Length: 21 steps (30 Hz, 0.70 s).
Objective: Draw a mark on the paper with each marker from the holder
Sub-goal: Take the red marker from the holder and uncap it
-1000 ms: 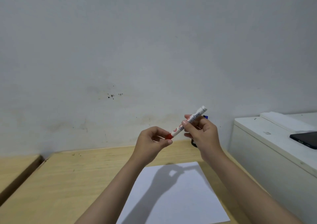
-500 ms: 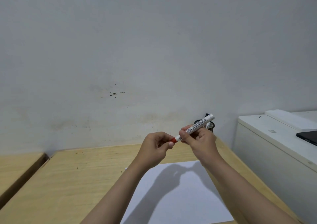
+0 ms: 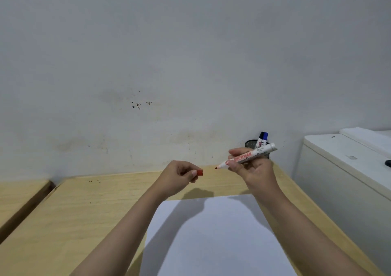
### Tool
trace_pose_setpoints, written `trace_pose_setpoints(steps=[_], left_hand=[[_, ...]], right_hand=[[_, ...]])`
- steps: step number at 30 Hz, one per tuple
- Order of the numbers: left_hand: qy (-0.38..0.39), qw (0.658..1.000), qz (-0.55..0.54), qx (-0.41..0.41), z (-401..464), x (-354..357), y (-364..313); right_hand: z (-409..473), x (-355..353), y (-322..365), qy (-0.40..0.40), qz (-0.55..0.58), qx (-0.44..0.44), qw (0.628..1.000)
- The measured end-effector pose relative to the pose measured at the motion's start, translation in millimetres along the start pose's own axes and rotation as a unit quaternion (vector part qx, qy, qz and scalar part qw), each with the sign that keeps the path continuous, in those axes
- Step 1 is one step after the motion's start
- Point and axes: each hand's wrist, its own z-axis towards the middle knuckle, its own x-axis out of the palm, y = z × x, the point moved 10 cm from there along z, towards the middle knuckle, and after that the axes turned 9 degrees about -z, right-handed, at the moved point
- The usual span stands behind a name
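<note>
My right hand (image 3: 252,168) holds a white red-ink marker (image 3: 251,155) in the air, its bare red tip pointing left. A short gap away, my left hand (image 3: 178,175) pinches the marker's red cap (image 3: 200,172). Both hands hover above the far edge of a blank white paper (image 3: 211,239) lying on the wooden table (image 3: 84,212). Behind my right hand a black mesh holder (image 3: 251,143) stands at the wall with a black marker (image 3: 260,138) and a blue marker (image 3: 265,138) sticking out of it.
A white cabinet (image 3: 342,170) stands right of the table, with a dark flat object (image 3: 388,163) on its top at the frame edge. A second wooden surface (image 3: 19,197) lies to the left across a narrow gap. A grey wall closes the back.
The cap has come off the marker: my left hand drew it away to the left and my right hand holds the uncapped marker. The camera tilted so the holder shows.
</note>
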Motion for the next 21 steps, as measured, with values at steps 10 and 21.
trace_pose_setpoints(steps=[10,21], left_hand=[[0.016,0.921,0.374,-0.104,35.5,-27.7,79.2],[-0.04,0.962,0.247,-0.108,24.5,-41.7,96.4]], right_hand=[[0.6,-4.3,-50.5,-0.006,-0.006,0.062,0.998],[-5.4,15.8,-65.8,-0.017,0.023,0.092,0.995]])
